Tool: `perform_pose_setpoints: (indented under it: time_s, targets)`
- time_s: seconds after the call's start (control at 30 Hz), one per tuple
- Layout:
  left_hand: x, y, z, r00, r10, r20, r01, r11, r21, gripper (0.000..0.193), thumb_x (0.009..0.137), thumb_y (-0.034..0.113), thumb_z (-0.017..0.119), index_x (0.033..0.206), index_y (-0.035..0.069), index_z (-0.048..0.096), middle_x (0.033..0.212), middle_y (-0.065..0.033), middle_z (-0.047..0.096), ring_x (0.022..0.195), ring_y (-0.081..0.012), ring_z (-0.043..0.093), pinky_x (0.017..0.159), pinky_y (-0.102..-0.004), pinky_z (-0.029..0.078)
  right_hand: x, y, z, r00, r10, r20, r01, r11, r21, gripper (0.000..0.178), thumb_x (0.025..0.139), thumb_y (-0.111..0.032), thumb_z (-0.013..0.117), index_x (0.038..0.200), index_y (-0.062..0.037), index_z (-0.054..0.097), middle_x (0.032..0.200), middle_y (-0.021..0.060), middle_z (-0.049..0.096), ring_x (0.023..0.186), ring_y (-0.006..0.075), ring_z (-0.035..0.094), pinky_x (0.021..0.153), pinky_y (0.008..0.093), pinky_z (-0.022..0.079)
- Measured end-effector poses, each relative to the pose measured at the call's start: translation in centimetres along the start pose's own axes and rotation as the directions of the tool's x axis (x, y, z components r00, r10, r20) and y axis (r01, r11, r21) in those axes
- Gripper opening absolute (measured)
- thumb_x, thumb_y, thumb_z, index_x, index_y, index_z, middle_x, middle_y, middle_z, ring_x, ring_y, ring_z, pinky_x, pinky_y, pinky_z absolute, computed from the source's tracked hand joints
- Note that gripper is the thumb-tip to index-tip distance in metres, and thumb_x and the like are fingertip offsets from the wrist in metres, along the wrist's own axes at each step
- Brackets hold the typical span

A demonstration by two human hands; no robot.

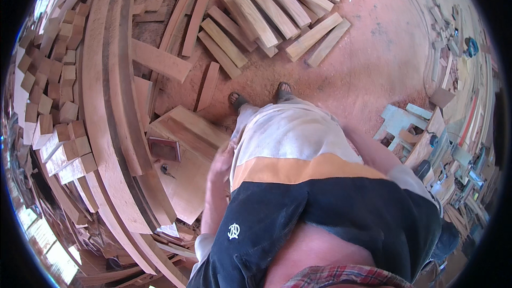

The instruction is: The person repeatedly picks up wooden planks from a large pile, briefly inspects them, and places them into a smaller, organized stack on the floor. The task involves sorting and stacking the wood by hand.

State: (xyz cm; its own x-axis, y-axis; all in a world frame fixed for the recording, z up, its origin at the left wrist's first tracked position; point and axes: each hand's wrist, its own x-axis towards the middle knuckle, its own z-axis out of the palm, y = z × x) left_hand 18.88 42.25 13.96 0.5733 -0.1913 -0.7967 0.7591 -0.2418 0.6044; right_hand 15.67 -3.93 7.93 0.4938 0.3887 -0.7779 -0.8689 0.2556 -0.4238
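My left hand (pixel 220 161) hangs at the left side of my pale trousers (pixel 298 130), against the cloth. Its fingers are too hard to make out to say whether they are open or closed. On the other side my right forearm (pixel 373 149) runs down along the trousers, and most of my right hand is hidden by them. Close to my left hand is a wooden surface with a thick beam (pixel 186 128) on it. A small reddish-edged flat box (pixel 165 150) and a small dark metal piece (pixel 166 170) lie there.
Cut boards (pixel 261 13) lie in rows on the dusty floor (pixel 381 37) ahead of my feet. Long timbers (pixel 109 101) and stacked square posts (pixel 66 90) fill the left. Pale blue machine parts (pixel 400 122) and wood scraps (pixel 453 181) crowd the right.
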Motion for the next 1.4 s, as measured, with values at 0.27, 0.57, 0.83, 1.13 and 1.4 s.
perform_pose_setpoints:
  time_s: [0.27,0.57,0.83,1.13,1.4]
  targets:
    - [-10.0,32.2,0.6,0.336,0.786,0.519,-0.832,0.506,-0.227,0.061,0.082,0.045,0.086,0.123,0.003,0.072,0.146,-0.0201,0.057,0.139,-0.031,0.052,0.117,-0.0457,0.038,-12.3,-5.9,4.3,0.949,-0.302,0.092,0.184,0.293,-0.938,0.074,0.098,-0.032,0.064,0.161,-0.0047,0.036,0.159,0.0192,0.045,0.146,0.036,0.043,0.123,0.0463,0.031]
    - [-18.0,30.9,6.0,-0.165,0.812,0.56,-0.431,0.451,-0.782,0.042,0.084,0.034,0.083,0.11,0.003,0.071,0.132,-0.0203,0.061,0.125,-0.0309,0.058,0.106,-0.0452,0.044,-9.9,-4.5,8.0,0.927,-0.375,0.012,0.145,0.329,-0.933,0.075,0.095,-0.03,0.067,0.158,-0.0039,0.039,0.157,0.0205,0.047,0.145,0.038,0.044,0.123,0.0466,0.031]
    - [-18.3,30.2,4.6,-0.147,0.825,0.546,-0.459,0.432,-0.776,0.026,0.086,0.023,0.081,0.098,0.003,0.07,0.12,-0.0204,0.065,0.112,-0.0308,0.064,0.097,-0.0448,0.05,-9.1,-4.7,8.5,0.942,-0.337,0.004,0.135,0.368,-0.92,0.074,0.094,-0.03,0.068,0.158,-0.0039,0.04,0.157,0.0206,0.047,0.145,0.0379,0.045,0.123,0.0464,0.031]
    - [-9.1,29.2,-4.9,0.496,0.68,0.54,-0.849,0.509,0.139,0.013,0.087,0.012,0.078,0.085,0.004,0.068,0.106,-0.0206,0.069,0.098,-0.0307,0.071,0.086,-0.0443,0.057,-7.6,-5.9,9.9,0.945,-0.321,0.057,0.18,0.369,-0.912,0.073,0.094,-0.03,0.068,0.157,-0.0039,0.041,0.156,0.0206,0.048,0.144,0.0378,0.045,0.123,0.0462,0.032]
    - [-6.2,0.0,-3.6,0.857,0.383,0.344,-0.51,0.537,0.672,0.102,0.079,0.029,0.083,0.163,0.009,0.028,0.161,-0.0266,0.033,0.152,-0.0457,0.029,0.126,-0.0511,0.028,-7.0,-8.0,10.5,0.939,-0.336,0.075,0.213,0.396,-0.893,0.073,0.094,-0.03,0.068,0.157,-0.0039,0.041,0.156,0.0207,0.049,0.144,0.0377,0.046,0.122,0.046,0.033]
